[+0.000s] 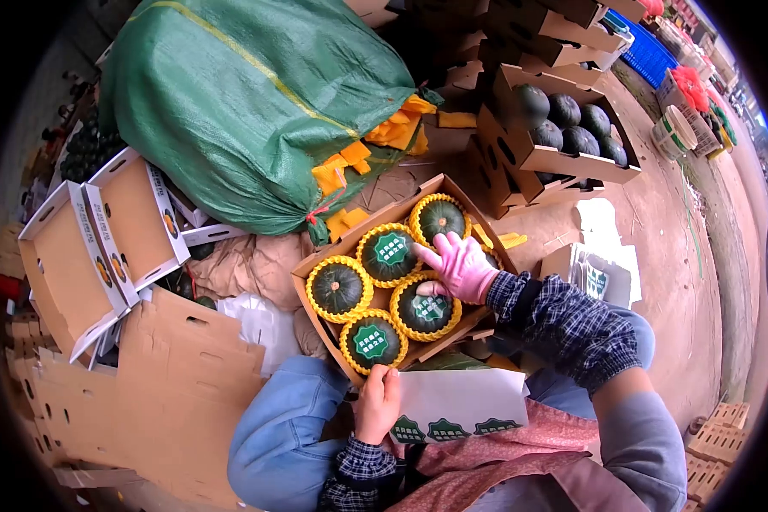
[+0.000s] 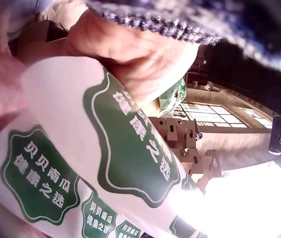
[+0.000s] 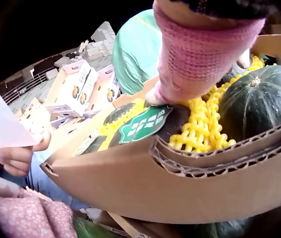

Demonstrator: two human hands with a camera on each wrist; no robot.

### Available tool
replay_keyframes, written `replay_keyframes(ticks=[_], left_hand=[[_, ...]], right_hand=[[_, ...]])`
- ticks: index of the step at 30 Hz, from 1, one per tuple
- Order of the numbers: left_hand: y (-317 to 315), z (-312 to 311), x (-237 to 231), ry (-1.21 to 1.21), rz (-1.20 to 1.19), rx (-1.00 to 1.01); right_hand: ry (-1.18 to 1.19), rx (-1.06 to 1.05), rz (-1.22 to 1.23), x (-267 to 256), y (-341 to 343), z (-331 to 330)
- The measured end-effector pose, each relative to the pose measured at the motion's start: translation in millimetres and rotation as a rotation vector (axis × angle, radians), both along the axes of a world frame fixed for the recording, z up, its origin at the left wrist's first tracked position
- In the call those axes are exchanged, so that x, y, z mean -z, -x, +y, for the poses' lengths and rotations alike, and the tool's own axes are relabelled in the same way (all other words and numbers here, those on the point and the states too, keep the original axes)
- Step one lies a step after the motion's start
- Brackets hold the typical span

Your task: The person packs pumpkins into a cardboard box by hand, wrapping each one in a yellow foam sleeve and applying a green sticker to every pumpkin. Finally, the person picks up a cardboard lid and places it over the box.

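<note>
My left hand (image 1: 378, 405) pinches the edge of a white sticker sheet (image 1: 462, 394) printed with green labels, held over the lap. In the left wrist view the sheet (image 2: 63, 144) curls in front of the palm. My right hand (image 1: 461, 266), in a pink glove with bare fingertips, reaches over an open cardboard box (image 3: 145, 181). Its thumb rests on a labelled dark green squash (image 1: 424, 314), and its other fingers stretch towards the squash behind. Several squashes in yellow foam nets fill the box; another squash (image 1: 391, 250) and the front squash (image 1: 370, 341) also carry green labels.
A large green sack (image 1: 256, 111) with yellow foam nets spilling out stands behind the box. Back right, a carton (image 1: 563, 162) holds unwrapped squashes. Shallow printed boxes (image 1: 102, 230) and flattened cardboard (image 1: 179, 384) lie left. More label sheets (image 1: 602, 269) sit to the right.
</note>
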State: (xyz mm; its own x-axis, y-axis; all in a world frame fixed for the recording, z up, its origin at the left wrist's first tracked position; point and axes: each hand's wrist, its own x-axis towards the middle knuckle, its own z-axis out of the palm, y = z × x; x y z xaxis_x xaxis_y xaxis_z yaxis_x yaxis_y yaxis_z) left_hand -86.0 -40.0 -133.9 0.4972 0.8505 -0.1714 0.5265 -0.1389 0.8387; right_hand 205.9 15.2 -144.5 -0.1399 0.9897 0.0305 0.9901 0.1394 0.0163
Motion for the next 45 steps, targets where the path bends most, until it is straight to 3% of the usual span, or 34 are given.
replay_keyframes(ticks=[2, 3, 4, 6, 8, 10, 12, 14, 15, 16, 18, 19, 20, 22, 23, 24, 27, 29, 33, 36, 38, 40, 41, 42, 43, 44, 45], left_hand=[[5, 7, -7, 0.181, -0.016, -0.131], [7, 10, -8, 0.127, -0.091, -0.164], [12, 12, -2, 0.111, -0.078, -0.155], [23, 16, 14, 0.089, -0.123, -0.355], [24, 24, 15, 0.103, -0.132, -0.389], [21, 27, 16, 0.058, -0.125, -0.450], [12, 25, -4, 0.106, -0.163, -0.480], [10, 27, -19, 0.203, -0.501, -0.595], [12, 28, -35, 0.442, -0.782, -0.575], [8, 23, -51, 0.437, -0.778, -0.569], [-3, 12, -75, 0.204, -0.656, -0.169], [-4, 9, -78, 0.213, -0.581, -0.190], [-2, 9, -76, 0.210, -0.578, -0.191], [5, 13, -67, 0.256, -0.447, -0.069], [1, 17, -69, 0.207, -0.416, -0.025], [-2, 18, -72, 0.207, -0.414, -0.021], [-14, 19, -80, 0.194, -0.571, -0.104], [-11, 24, -81, 0.200, -0.567, -0.089], [-5, 30, -79, 0.187, -0.668, -0.185], [-9, 27, -87, 0.089, -0.560, -0.140], [-13, 21, -89, 0.127, -0.358, -0.073], [0, 26, -77, 0.148, -0.282, -0.107], [4, 29, -75, 0.085, -0.248, -0.059], [6, 30, -74, 0.022, -0.214, -0.012], [7, 31, -74, -0.159, -0.143, 0.051], [6, 27, -69, -0.148, -0.150, 0.034], [4, 22, -62, 0.014, -0.380, -0.051]], right_hand=[[-0.251, -0.011, 0.157, -12, -12, -7], [-0.265, 0.005, 0.465, -25, -15, -18], [-0.045, 0.032, 1.016, -38, -14, -36], [0.526, 0.030, 1.933, -51, -14, -78], [0.572, -0.263, 2.067, -59, 1, -114], [0.378, -0.126, 1.372, -116, 7, -128], [0.260, -0.132, 1.237, -114, 8, -134], [0.167, 0.035, 1.287, -119, 5, -137], [0.301, 0.175, 1.260, -130, 2, -136], [0.293, 0.175, 1.266, -128, 1, -136], [-0.009, 0.011, 1.205, -128, -1, -135], [0.101, 0.108, 1.359, -139, 2, -135], [0.101, 0.105, 1.362, -135, -3, -135], [0.187, -0.038, 1.127, -121, -13, -135], [0.117, -0.035, 1.234, -122, -14, -134], [0.267, 0.106, 1.241, -135, -16, -134], [0.290, 0.144, 1.329, -136, -21, -134], [0.042, -0.030, 1.339, -131, -20, -132], [0.047, 0.069, 1.511, -124, -20, -132], [0.076, 0.205, 1.309, -134, -19, -131], [-0.028, 0.120, 1.171, -118, -22, -128], [-0.195, -0.137, 0.729, -122, -31, -122], [-0.252, -0.204, 0.655, -127, -31, -119], [-0.235, -0.216, 0.649, -122, -32, -121], [0.041, -0.157, 1.022, -114, -33, -126], [0.337, -0.078, 1.379, -109, -32, -130], [0.391, -0.047, 1.480, -112, -30, -131]])
